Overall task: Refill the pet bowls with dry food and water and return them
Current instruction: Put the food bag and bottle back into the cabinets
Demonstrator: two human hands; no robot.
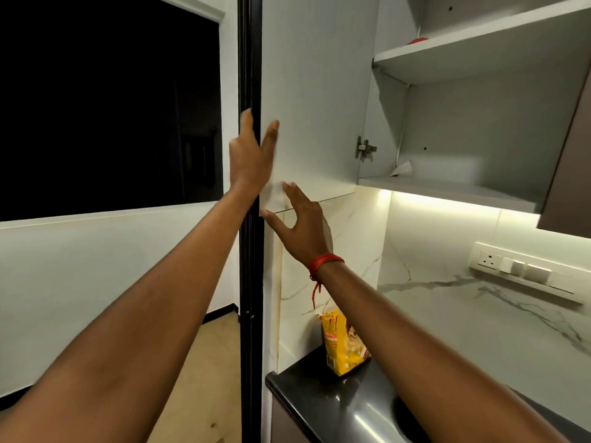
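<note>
A yellow bag of dry pet food point(340, 345) stands upright on the black countertop point(323, 407), near the marble wall. Above it an upper cabinet door point(313, 100) stands swung open to the left. My left hand point(251, 158) is raised against the door's outer edge, fingers straight, thumb on the door's inner face. My right hand point(303, 223), with a red thread on the wrist, touches the door's lower corner with spread fingers. No pet bowls are in view.
The open cabinet has two grey shelves; the lower shelf point(447, 190) holds a white scrap of paper point(403, 169), the upper one a red item point(417, 40). A switch panel point(524, 271) sits on the marble backsplash. A black door frame point(249, 251) stands left of the counter.
</note>
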